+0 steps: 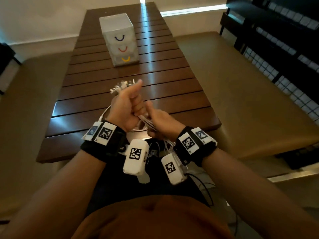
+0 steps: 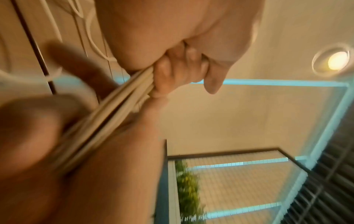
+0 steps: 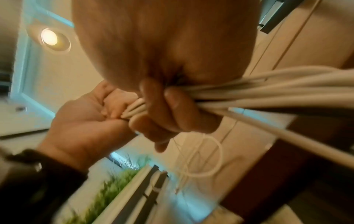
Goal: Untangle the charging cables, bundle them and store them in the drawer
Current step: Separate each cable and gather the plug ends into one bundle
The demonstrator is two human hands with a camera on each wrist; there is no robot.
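Several white charging cables (image 1: pixel 145 121) run as one taut bunch between my two fists above the near end of the table. My left hand (image 1: pixel 127 105) grips the bunch with its fingers curled and its thumb up; the plug ends (image 1: pixel 120 87) stick out beyond it. My right hand (image 1: pixel 160 123) grips the same bunch closer to me, and loose loops hang below it. The left wrist view shows the cables (image 2: pixel 114 106) passing from the left hand (image 2: pixel 180 71) to the right. In the right wrist view the right hand (image 3: pixel 168 109) clamps the cables (image 3: pixel 268 97). The white drawer unit (image 1: pixel 119 38) stands far back, all drawers closed.
The slatted brown wooden table (image 1: pixel 155 80) stretches away from me, with tan padded benches (image 1: pixel 250 94) on both sides. A dark lattice screen (image 1: pixel 284 40) lines the right. Loose cable loops (image 1: pixel 105 112) lie on the near table edge.
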